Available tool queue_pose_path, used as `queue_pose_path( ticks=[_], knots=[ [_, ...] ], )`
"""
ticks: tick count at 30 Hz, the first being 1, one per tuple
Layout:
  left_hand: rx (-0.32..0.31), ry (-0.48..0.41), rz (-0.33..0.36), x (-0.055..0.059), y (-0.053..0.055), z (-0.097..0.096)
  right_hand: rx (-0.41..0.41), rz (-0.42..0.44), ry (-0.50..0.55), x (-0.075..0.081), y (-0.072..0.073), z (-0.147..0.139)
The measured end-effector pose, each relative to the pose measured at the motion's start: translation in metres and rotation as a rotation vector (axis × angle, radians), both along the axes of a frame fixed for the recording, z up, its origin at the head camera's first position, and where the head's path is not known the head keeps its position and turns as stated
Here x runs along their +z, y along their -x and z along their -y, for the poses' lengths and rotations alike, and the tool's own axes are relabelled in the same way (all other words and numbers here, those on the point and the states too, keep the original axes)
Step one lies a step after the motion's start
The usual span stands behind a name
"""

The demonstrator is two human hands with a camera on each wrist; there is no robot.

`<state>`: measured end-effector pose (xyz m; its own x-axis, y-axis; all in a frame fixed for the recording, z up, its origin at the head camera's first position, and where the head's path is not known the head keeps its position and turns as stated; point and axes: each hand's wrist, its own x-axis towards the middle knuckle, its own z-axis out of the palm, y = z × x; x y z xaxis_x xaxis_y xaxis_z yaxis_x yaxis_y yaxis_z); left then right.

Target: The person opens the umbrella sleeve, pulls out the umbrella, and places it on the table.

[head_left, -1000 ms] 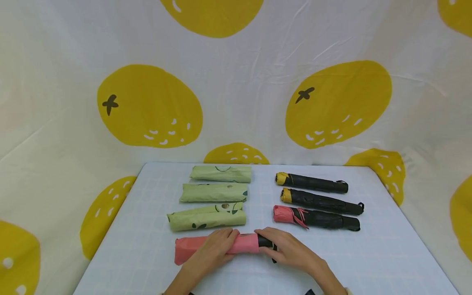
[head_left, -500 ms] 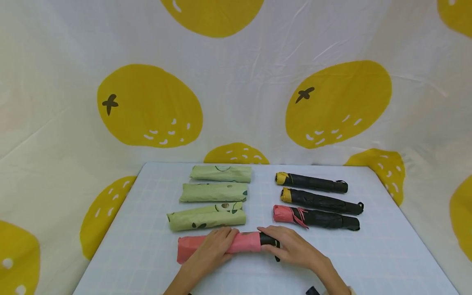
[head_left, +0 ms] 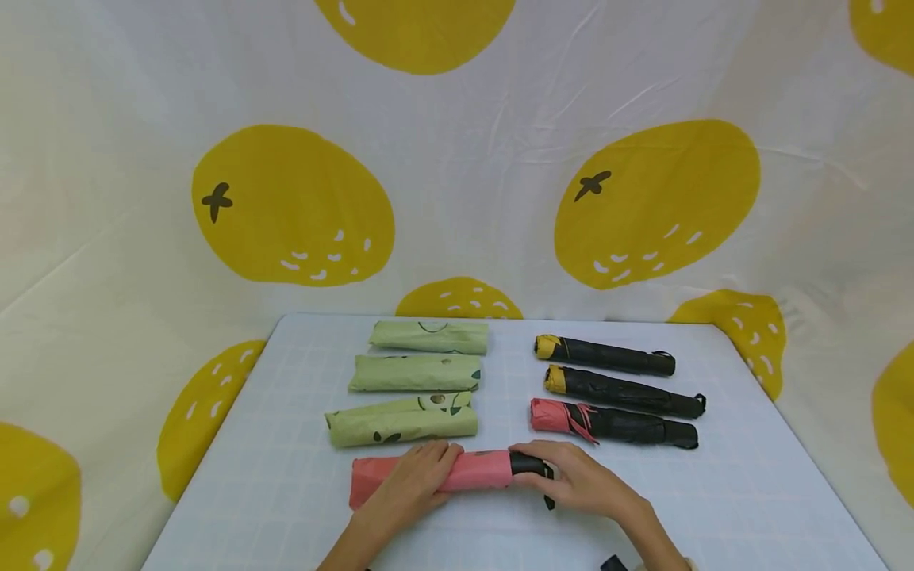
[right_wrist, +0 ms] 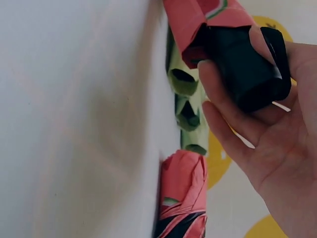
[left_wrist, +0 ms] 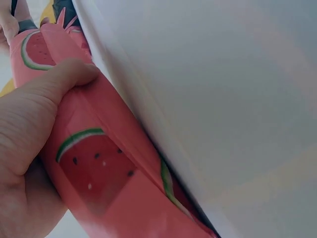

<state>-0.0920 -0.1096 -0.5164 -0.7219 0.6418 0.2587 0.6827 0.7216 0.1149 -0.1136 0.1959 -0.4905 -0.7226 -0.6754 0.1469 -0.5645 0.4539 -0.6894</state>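
A pink watermelon-print umbrella sleeve [head_left: 481, 469] lies crosswise near me, with the black end of a folded umbrella [head_left: 527, 465] sticking out of its right mouth. My left hand [head_left: 414, 480] grips the sleeve around its middle; in the left wrist view its thumb [left_wrist: 74, 74] lies along the fabric. At the black end, my right hand [head_left: 581, 480] holds the umbrella between thumb and fingers, and a black strap [head_left: 550, 492] hangs there. The right wrist view shows the sleeve's mouth [right_wrist: 190, 57] gaping around the umbrella. The umbrella's inner part is hidden in the sleeve.
Green sleeves [head_left: 403, 420], [head_left: 414, 373], [head_left: 428, 337] lie in a column beyond my left hand, their visible ends hollow. Black folded umbrellas with yellow tips [head_left: 603, 354], [head_left: 621, 391] and one with a pink tip [head_left: 621, 423] lie at right. A fruit-print cloth [head_left: 471, 198] hangs behind the table [head_left: 750, 507].
My right hand has moved right with the umbrella, and the sleeve has slid slightly right too. A little more of the black end shows. The left hand has barely moved.
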Motion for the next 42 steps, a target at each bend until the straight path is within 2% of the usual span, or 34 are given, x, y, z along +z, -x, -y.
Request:
queue_pose_path(
  ticks=[6,13,19,23,29,33,39,42],
  knots=[
    [0.005,0.006,0.016,0.001,0.000,0.003,-0.035,0.101,0.038,0.001,0.001,-0.007],
    [0.017,0.026,0.029,0.001,0.001,0.008,-0.074,0.109,0.050,0.000,0.000,-0.015],
    [0.023,0.018,0.065,0.000,0.000,0.011,-0.065,0.118,0.001,0.001,0.001,-0.014],
    [0.033,0.014,0.075,0.000,-0.001,0.012,-0.050,0.045,-0.043,0.002,0.001,-0.010],
    [0.009,0.010,0.015,0.001,0.001,0.011,-0.038,-0.086,-0.097,0.004,-0.001,-0.001],
    [0.008,0.019,0.001,0.002,0.001,0.009,-0.023,-0.181,-0.110,0.002,-0.002,0.006],
    [0.015,0.024,0.037,0.005,0.001,0.009,-0.019,-0.241,-0.167,-0.002,-0.005,0.013],
    [0.008,0.004,0.018,0.005,0.001,0.010,-0.032,-0.280,-0.175,-0.005,-0.007,0.014]
  ],
)
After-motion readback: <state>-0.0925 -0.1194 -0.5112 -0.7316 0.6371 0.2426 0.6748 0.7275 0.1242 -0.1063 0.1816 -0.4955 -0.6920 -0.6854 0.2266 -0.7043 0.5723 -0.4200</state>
